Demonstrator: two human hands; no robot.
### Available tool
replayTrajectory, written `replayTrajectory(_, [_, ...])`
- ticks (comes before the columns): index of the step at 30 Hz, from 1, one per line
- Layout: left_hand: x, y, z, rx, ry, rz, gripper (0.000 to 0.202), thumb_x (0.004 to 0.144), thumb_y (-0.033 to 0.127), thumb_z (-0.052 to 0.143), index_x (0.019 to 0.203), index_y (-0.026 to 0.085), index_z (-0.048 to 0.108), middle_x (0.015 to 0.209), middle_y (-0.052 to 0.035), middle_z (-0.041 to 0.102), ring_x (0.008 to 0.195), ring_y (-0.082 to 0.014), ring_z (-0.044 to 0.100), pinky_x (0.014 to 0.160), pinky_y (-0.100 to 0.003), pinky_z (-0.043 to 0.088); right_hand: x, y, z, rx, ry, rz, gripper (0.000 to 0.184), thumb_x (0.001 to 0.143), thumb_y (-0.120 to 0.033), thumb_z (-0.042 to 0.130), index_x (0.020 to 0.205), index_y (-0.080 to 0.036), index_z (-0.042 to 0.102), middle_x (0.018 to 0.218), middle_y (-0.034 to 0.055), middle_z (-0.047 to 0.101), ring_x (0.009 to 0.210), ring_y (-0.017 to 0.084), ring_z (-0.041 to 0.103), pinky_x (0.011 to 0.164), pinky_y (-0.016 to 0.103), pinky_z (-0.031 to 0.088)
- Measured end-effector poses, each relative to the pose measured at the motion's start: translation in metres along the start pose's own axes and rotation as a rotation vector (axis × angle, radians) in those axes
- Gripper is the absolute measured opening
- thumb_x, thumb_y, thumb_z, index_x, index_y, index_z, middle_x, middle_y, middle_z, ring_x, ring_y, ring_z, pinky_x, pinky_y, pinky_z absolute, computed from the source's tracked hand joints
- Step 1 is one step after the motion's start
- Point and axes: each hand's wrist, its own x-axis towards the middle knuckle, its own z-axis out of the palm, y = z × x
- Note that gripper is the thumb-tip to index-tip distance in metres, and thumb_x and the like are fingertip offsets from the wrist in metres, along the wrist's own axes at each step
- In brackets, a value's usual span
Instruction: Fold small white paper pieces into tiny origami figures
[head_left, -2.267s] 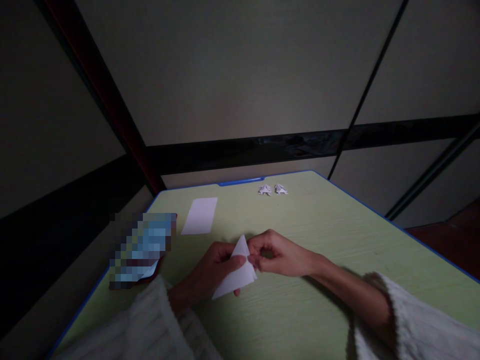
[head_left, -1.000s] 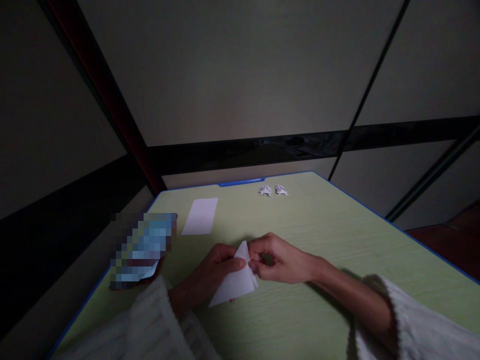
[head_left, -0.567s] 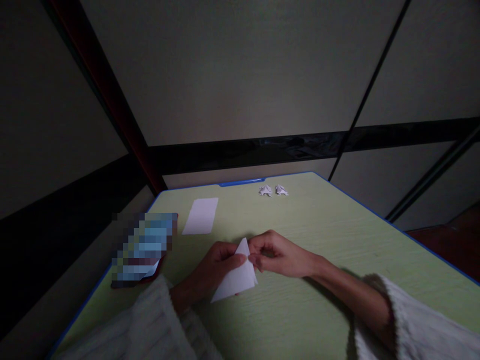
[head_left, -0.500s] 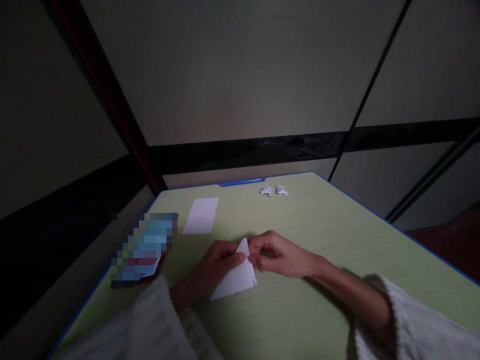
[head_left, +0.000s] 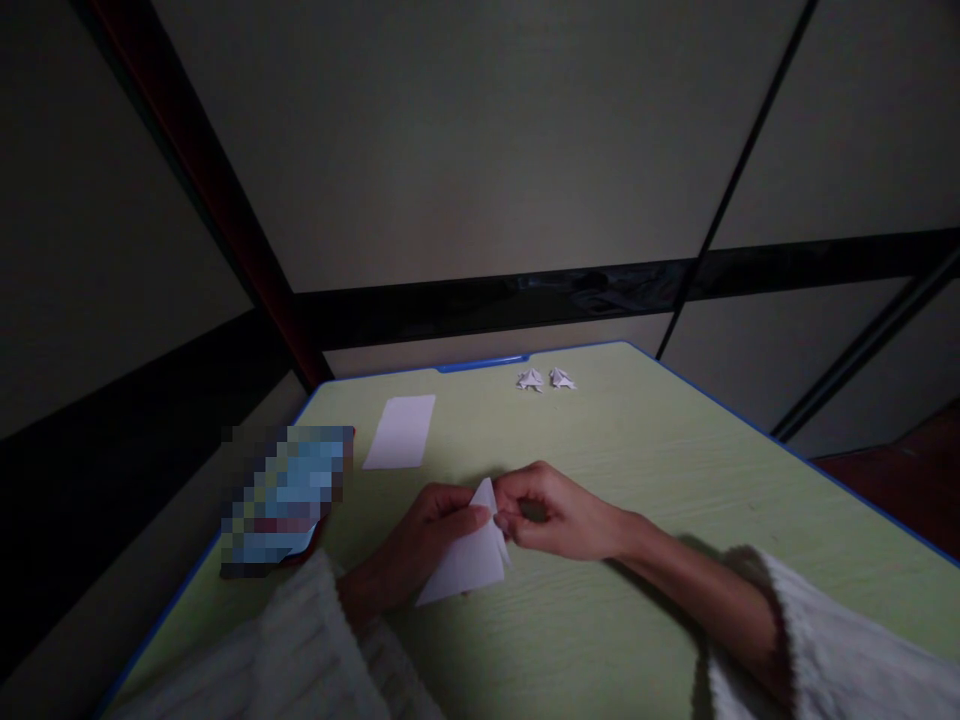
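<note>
A white sheet of folded paper, pointed at the top, is held above the near part of the table. My left hand grips it from the left, its thumb lying across the front near the point. From the right, my right hand pinches the paper's right edge just below the tip, thumb against fingers. A loose flap shows along that right edge. The fingers behind the paper are hidden.
On the pale green table with blue edging lie a flat white sheet and two small folded paper figures at the back. A pixelated, phone-like object rests at the left. Panelled doors stand behind the table.
The folded paper has turned slightly, and its lower edge sits a little further left. Both hands keep nearly the same places and their hold on it.
</note>
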Motion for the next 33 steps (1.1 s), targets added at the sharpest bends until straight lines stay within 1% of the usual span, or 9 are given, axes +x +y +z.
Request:
replayTrajectory(5, [0.0013,0.0017,0.0003,0.001,-0.039,0.019,0.028,0.059,0.038,0.054,0.057,0.011,0.059,0.041,0.0044,0.044,0.034,-0.0048,0.032,0.035,-0.018,0.020,0.0025,0.0010,-0.0007,0.192,-0.008,0.044,0.012,0.069,-0.011,0.041,0.058,-0.012,0.044,0.052,-0.0038,0.042,0.047,0.004,0.036,0.045,0.017,0.029])
replayTrajectory(8, [0.0020,0.0028,0.0000,0.023,-0.029,0.062,0.027,0.057,0.037,0.056,0.055,0.010,0.059,0.040,0.0049,0.042,0.036,-0.0046,0.030,0.037,-0.018,0.019,0.0034,0.0023,0.0000,0.228,-0.008,0.047,0.010,0.067,-0.008,0.042,0.058,-0.012,0.044,0.051,-0.0043,0.042,0.047,0.004,0.037,0.045,0.016,0.029])
replayTrajectory(12, [0.0027,0.0045,-0.0011,0.067,-0.061,0.083,0.027,0.058,0.037,0.055,0.054,0.010,0.057,0.041,0.0048,0.042,0.038,-0.0049,0.031,0.038,-0.018,0.020,0.0038,0.0042,0.0005,0.279,-0.033,0.072,0.010,0.065,-0.006,0.041,0.058,-0.011,0.045,0.051,-0.0043,0.043,0.046,0.003,0.037,0.044,0.016,0.029])
replayTrajectory(14, [0.0028,0.0051,-0.0013,0.088,-0.043,0.102,0.027,0.058,0.037,0.055,0.054,0.010,0.056,0.043,0.0046,0.042,0.039,-0.0052,0.031,0.038,-0.018,0.020,0.0039,0.0045,0.0001,0.285,-0.033,0.083,0.010,0.065,-0.005,0.041,0.058,-0.011,0.045,0.051,-0.0042,0.043,0.046,0.004,0.037,0.044,0.016,0.029])
replayTrajectory(20, [0.0018,0.0046,-0.0004,0.148,-0.014,0.105,0.027,0.060,0.037,0.052,0.053,0.011,0.052,0.044,0.0049,0.040,0.040,-0.0054,0.031,0.038,-0.018,0.020,0.0018,0.0022,0.0003,0.184,-0.053,0.082,0.009,0.067,-0.010,0.040,0.059,-0.011,0.044,0.052,-0.0039,0.041,0.047,0.004,0.035,0.044,0.016,0.028])
replayTrajectory(24, [0.0004,0.0049,0.0010,0.145,0.030,0.082,0.025,0.059,0.035,0.051,0.048,0.013,0.047,0.042,0.0062,0.035,0.039,-0.0050,0.028,0.038,-0.018,0.019,-0.0001,0.0013,0.0013,-0.033,-0.006,0.020,0.010,0.067,-0.011,0.041,0.057,-0.013,0.041,0.051,-0.0054,0.035,0.046,0.004,0.030,0.042,0.015,0.024])
replayTrajectory(27, [-0.0002,0.0048,0.0021,0.134,0.030,0.062,0.024,0.059,0.033,0.051,0.047,0.013,0.045,0.041,0.0066,0.034,0.039,-0.0048,0.026,0.037,-0.018,0.018,-0.0002,0.0014,0.0013,-0.182,0.046,-0.032,0.012,0.064,-0.009,0.043,0.055,-0.014,0.039,0.050,-0.0057,0.033,0.046,0.004,0.029,0.042,0.015,0.024])
replayTrajectory(29, [-0.0002,0.0042,0.0024,0.121,0.036,0.054,0.024,0.059,0.033,0.051,0.047,0.014,0.045,0.041,0.0068,0.033,0.038,-0.0049,0.026,0.037,-0.018,0.017,0.0004,0.0014,0.0006,-0.181,0.044,-0.035,0.012,0.065,-0.009,0.043,0.054,-0.014,0.039,0.050,-0.0056,0.032,0.046,0.004,0.029,0.042,0.015,0.024])
replayTrajectory(33, [-0.0001,0.0037,0.0029,0.107,0.043,0.052,0.024,0.059,0.035,0.052,0.049,0.013,0.048,0.042,0.0065,0.034,0.039,-0.0055,0.027,0.038,-0.019,0.018,0.0016,0.0012,-0.0013,-0.014,0.008,0.001,0.013,0.069,-0.013,0.041,0.056,-0.013,0.041,0.051,-0.0050,0.034,0.047,0.004,0.031,0.043,0.016,0.026])
